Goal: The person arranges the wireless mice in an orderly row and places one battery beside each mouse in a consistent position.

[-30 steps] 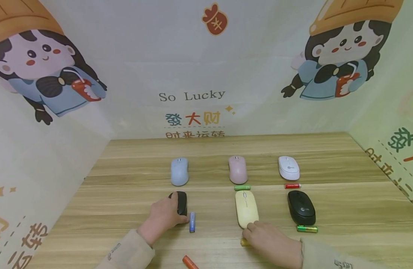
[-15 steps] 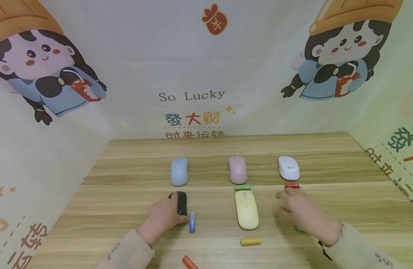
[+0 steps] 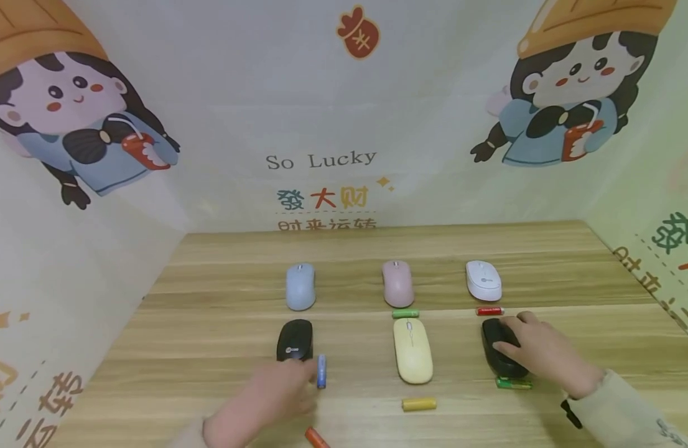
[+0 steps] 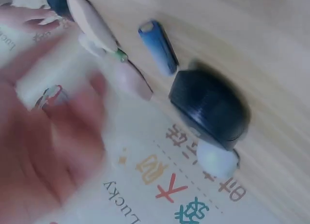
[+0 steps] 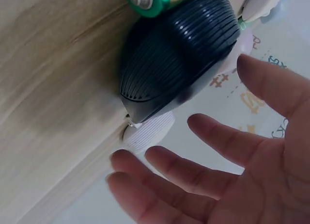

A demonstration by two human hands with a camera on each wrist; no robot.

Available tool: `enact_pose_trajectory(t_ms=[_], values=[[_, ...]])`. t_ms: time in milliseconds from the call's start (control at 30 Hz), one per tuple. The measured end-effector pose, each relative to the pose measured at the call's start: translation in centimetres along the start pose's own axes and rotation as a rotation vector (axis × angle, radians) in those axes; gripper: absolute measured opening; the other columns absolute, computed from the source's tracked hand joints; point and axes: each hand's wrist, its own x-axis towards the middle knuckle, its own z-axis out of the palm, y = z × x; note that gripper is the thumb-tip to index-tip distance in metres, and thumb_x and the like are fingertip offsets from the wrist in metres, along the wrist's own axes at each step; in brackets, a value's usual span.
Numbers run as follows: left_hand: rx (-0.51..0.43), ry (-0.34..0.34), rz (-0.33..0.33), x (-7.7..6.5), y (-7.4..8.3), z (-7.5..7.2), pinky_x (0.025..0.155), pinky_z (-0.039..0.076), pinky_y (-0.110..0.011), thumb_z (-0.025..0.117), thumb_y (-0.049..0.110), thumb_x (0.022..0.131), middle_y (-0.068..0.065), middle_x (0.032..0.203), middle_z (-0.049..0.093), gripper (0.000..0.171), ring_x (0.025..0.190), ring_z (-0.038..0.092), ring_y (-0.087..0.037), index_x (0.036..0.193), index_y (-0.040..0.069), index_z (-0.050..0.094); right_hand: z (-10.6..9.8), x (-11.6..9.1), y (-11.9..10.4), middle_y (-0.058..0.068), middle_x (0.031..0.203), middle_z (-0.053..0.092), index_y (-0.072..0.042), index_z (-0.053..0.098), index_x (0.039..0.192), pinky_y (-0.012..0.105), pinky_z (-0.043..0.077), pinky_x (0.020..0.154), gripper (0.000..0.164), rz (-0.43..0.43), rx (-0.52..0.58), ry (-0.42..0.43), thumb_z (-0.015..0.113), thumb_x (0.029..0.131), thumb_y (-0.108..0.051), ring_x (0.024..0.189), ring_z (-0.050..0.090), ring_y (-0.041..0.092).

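My right hand (image 3: 553,354) hovers at the right black mouse (image 3: 497,348), its fingers spread. In the right wrist view, a gap shows between those fingers and the mouse (image 5: 179,54), and nothing is held. A green-and-gold battery (image 3: 514,384) lies at that mouse's near end. Blurred, my left hand (image 3: 268,395) is just in front of the left black mouse (image 3: 295,339) and covers its near end. The left wrist view shows the hand (image 4: 48,146) apart from the mouse (image 4: 210,107), its fingers loose. A blue battery (image 3: 321,371) lies close by.
A blue mouse (image 3: 301,286), a pink mouse (image 3: 398,283) and a white mouse (image 3: 483,280) form the back row. Between the hands sits a yellow mouse (image 3: 413,350). Further batteries are green (image 3: 405,313), red (image 3: 490,310), yellow (image 3: 419,404) and orange (image 3: 316,437).
My left hand has let go of the left black mouse and drawn back toward me. Leaving the yellow battery, my right hand has moved right to the other black mouse.
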Motion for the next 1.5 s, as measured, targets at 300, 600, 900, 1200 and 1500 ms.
enact_pose_trajectory(t_ms=[300, 600, 900, 1200, 1500], values=[[-0.102, -0.200, 0.497, -0.7, 0.0, 1.7, 0.062, 0.036, -0.010, 0.072, 0.028, 0.075, 0.020, 0.072, 0.049, 0.009, 0.064, 0.041, 0.005, 0.082, 0.028, 0.066, 0.1, 0.0, -0.2, 0.041, 0.118, 0.043, 0.008, 0.048, 0.122, 0.056, 0.046, 0.073, 0.058, 0.000, 0.012, -0.029, 0.063, 0.085, -0.035, 0.092, 0.054, 0.052], [-0.165, -0.190, 0.496, -0.6, -0.1, 3.0, 0.052, 0.031, -0.010, 0.067, 0.019, 0.076, 0.016, 0.061, 0.042, 0.013, 0.056, 0.035, 0.005, 0.068, 0.025, 0.059, 0.5, -0.1, -0.3, 0.038, 0.115, 0.047, 0.008, 0.049, 0.122, 0.053, 0.047, 0.073, 0.058, -0.022, 0.001, -0.024, 0.063, 0.084, -0.034, 0.092, 0.057, 0.046], [-0.209, -0.255, 0.424, -0.7, 0.3, 3.0, 0.046, 0.028, -0.013, 0.066, 0.015, 0.076, 0.016, 0.057, 0.035, 0.023, 0.052, 0.032, 0.004, 0.061, 0.021, 0.050, 1.1, -0.1, -0.4, 0.035, 0.113, 0.050, 0.006, 0.053, 0.119, 0.050, 0.049, 0.069, 0.050, -0.034, -0.025, -0.030, 0.063, 0.084, -0.030, 0.089, 0.059, 0.042], [-0.222, -0.171, 0.526, 1.3, -1.1, 1.3, 0.055, 0.033, -0.008, 0.069, 0.014, 0.076, 0.016, 0.068, 0.045, 0.010, 0.061, 0.038, 0.006, 0.079, 0.019, 0.060, 1.3, -0.1, -0.6, 0.035, 0.115, 0.050, 0.005, 0.054, 0.118, 0.050, 0.049, 0.067, 0.049, -0.021, -0.022, -0.032, 0.064, 0.084, -0.030, 0.090, 0.059, 0.042], [-0.108, 0.212, 0.342, 6.2, -6.6, -1.5, 0.058, 0.043, -0.019, 0.066, 0.007, 0.079, 0.002, 0.076, 0.055, 0.011, 0.065, 0.048, -0.006, 0.089, 0.007, 0.061, 1.1, 0.0, -0.8, 0.036, 0.115, 0.049, 0.006, 0.054, 0.118, 0.050, 0.049, 0.070, 0.049, -0.017, -0.012, -0.023, 0.064, 0.084, -0.028, 0.091, 0.059, 0.042]])
